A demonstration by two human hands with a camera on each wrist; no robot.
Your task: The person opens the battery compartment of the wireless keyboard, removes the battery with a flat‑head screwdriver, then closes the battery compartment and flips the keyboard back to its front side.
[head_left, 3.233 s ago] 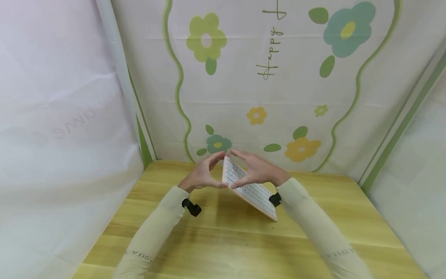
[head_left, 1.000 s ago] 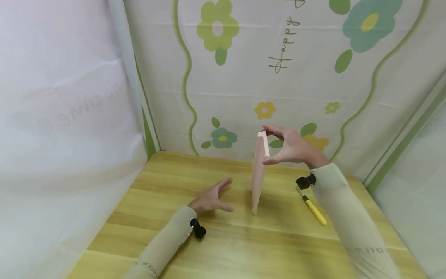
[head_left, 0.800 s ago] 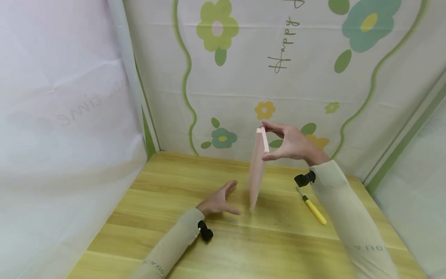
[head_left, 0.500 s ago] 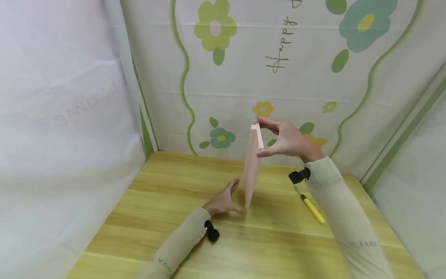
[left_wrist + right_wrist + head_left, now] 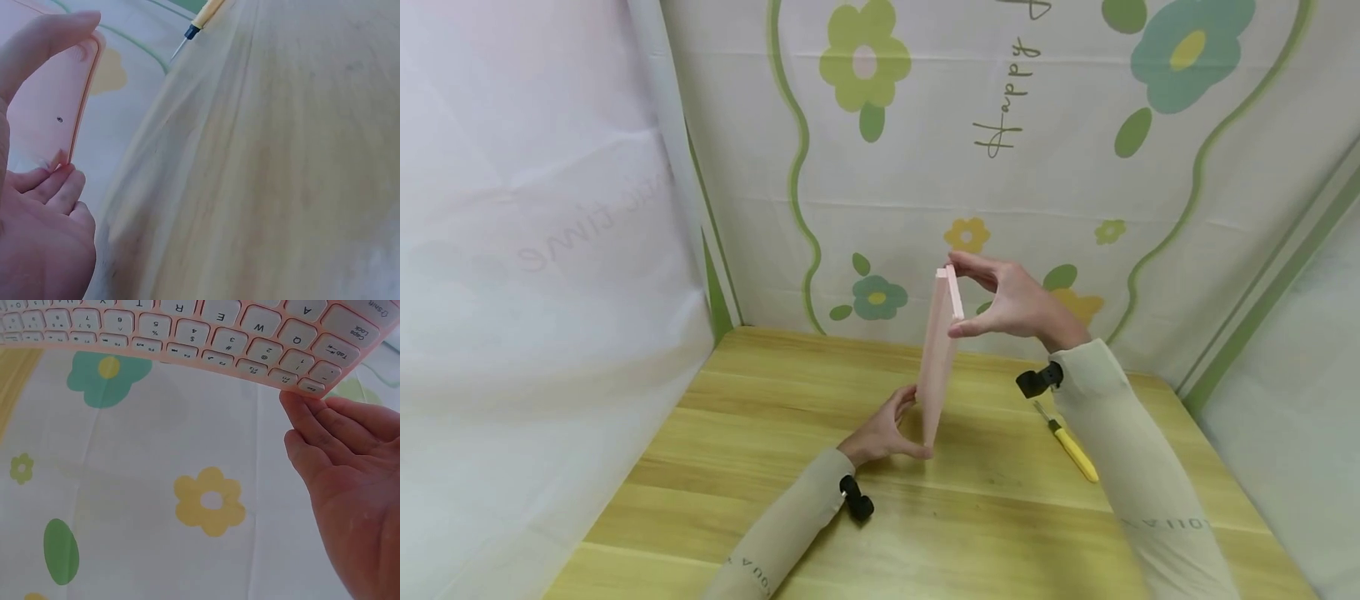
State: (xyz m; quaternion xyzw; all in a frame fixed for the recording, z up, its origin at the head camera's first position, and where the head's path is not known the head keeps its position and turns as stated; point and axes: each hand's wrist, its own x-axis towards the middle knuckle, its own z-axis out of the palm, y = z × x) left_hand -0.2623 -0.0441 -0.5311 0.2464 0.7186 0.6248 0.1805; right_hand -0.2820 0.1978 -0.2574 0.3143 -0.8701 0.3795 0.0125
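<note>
1. Low down, the left hand is clamping its fingers on the keyboard.
2. This is slanting steeply between both hands' fingers.
3. The right hand is pinching its top.
4. A screwdriver is lying right of those fingertips.

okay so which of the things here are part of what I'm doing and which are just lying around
In use:
keyboard, held on end
right hand, gripping its upper end
left hand, gripping its lower end

Apparently just around:
screwdriver, untouched on the table; its part, if any, I can't tell
flowered cloth, hanging behind
</note>
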